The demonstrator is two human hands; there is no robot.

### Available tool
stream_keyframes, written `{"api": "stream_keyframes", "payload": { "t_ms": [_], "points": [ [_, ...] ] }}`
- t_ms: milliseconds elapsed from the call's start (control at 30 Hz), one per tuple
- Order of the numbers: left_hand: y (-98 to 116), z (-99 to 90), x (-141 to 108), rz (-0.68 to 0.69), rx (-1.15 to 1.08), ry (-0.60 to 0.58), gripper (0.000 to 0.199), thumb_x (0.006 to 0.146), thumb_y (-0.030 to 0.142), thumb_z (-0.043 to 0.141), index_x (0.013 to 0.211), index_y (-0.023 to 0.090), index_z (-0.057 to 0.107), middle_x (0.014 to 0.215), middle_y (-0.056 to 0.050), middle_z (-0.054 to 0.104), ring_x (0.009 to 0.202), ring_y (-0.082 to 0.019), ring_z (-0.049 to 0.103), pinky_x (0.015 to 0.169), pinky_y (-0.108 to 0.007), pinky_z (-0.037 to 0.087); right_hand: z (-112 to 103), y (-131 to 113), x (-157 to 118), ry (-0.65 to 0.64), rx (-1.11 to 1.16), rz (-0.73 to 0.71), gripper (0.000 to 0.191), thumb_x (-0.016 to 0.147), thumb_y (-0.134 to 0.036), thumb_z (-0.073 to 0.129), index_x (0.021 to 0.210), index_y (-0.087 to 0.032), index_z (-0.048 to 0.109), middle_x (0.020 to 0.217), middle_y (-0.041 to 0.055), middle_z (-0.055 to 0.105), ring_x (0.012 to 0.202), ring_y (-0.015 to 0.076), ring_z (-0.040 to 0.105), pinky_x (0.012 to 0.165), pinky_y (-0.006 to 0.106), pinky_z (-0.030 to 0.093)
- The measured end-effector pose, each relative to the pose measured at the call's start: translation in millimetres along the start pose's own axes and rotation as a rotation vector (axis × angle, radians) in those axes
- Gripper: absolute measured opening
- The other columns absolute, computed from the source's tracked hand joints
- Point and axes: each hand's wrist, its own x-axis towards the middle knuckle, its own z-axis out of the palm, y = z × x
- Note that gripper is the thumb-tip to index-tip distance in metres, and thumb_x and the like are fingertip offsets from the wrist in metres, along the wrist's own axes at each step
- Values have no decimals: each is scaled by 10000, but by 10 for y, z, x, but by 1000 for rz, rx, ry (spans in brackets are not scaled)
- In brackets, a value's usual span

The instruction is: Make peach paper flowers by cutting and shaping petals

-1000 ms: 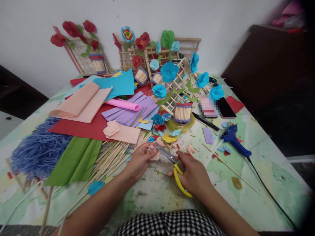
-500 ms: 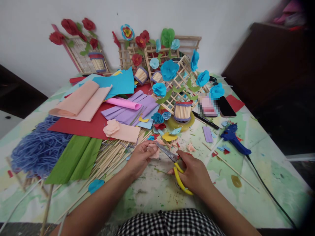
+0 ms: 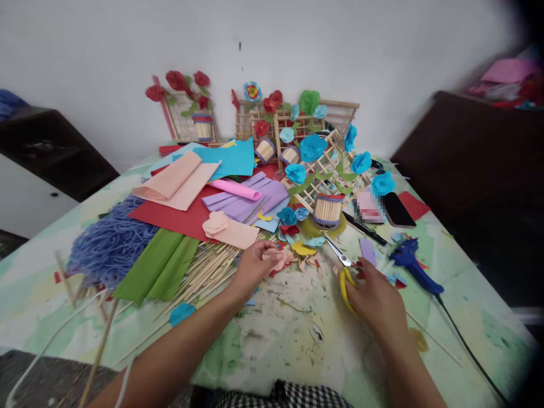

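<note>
Between the fingers of my left hand [image 3: 255,268] is a small piece of peach paper [image 3: 278,259] with a rounded edge. My right hand [image 3: 377,294] grips yellow-handled scissors [image 3: 341,259], whose blades point up and left, apart from the paper. Peach and red scraps [image 3: 309,263] lie on the table between my hands. Just beyond them are a yellow paper flower [image 3: 303,249] and small blue flowers [image 3: 287,215]. A peach paper flower [image 3: 216,224] rests on a peach strip [image 3: 240,233] up and left of my left hand.
Bamboo sticks [image 3: 208,271], green paper [image 3: 151,266] and blue yarn [image 3: 111,243] lie on the left. A blue glue gun [image 3: 414,263] with its cord, a phone [image 3: 398,209] and a black pen [image 3: 365,228] lie right. Stick lattices with paper flowers [image 3: 313,148] stand at the back.
The scissors have moved right, away from the peach paper, and my hands are farther apart. The head view has shifted, with more wall showing above the table.
</note>
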Motion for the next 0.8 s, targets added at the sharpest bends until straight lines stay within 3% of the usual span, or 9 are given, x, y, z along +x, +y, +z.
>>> {"api": "stream_keyframes", "payload": {
  "t_ms": [267, 433, 533, 600, 700, 800],
  "points": [
    [116, -113, 32, 77, -79, 55, 250, 578, 303, 751, 737, 151, 632, 657, 15, 616, 588, -112, 519, 556, -209, 379, 53, 326, -87, -8, 11, -49, 553, 743, -411, 487, 1241, -170, 486, 973, 84, 662, 869, 238, 631, 697, 312, 480],
    [177, -208, 105, 154, -138, 100, 241, 621, 318, 726, 777, 149, 653, 651, 31, 599, 575, -95, 501, 559, -202, 372, 119, 599, -94, -8, -65, -253, 489, 728, -340, 500, 1180, -158, 548, 1085, 108, 649, 975, 261, 606, 812, 345, 473],
    [264, -335, 179, 205, -195, 133, 247, 635, 321, 714, 796, 141, 665, 612, 38, 572, 541, -79, 473, 536, -196, 360, -46, 560, -47, -11, -182, -390, 408, 723, -327, 521, 1089, -178, 624, 1017, 109, 670, 943, 292, 603, 829, 391, 451],
    [373, -487, 234, 269, -251, 203, 226, 623, 304, 724, 767, 142, 663, 623, 35, 579, 551, -75, 483, 554, -198, 379, -229, 343, 9, 55, -231, -384, 371, 753, -341, 503, 1050, -172, 648, 923, 119, 679, 868, 297, 607, 796, 407, 443],
    [566, -795, 313, 433, -350, 387, 220, 588, 267, 748, 748, 149, 654, 704, 13, 631, 639, -98, 553, 644, -225, 433, -427, -323, 166, 187, -147, -392, 402, 817, -405, 452, 1037, -133, 650, 901, 144, 672, 874, 293, 594, 760, 382, 429],
    [686, -1090, 393, 575, -456, 513, 219, 565, 217, 759, 730, 148, 634, 689, 23, 615, 634, -82, 553, 647, -207, 434, -353, -1232, 420, 55, 83, -566, 380, 856, -452, 423, 937, -181, 676, 841, 90, 681, 808, 223, 602, 671, 294, 407]
  ]
}}
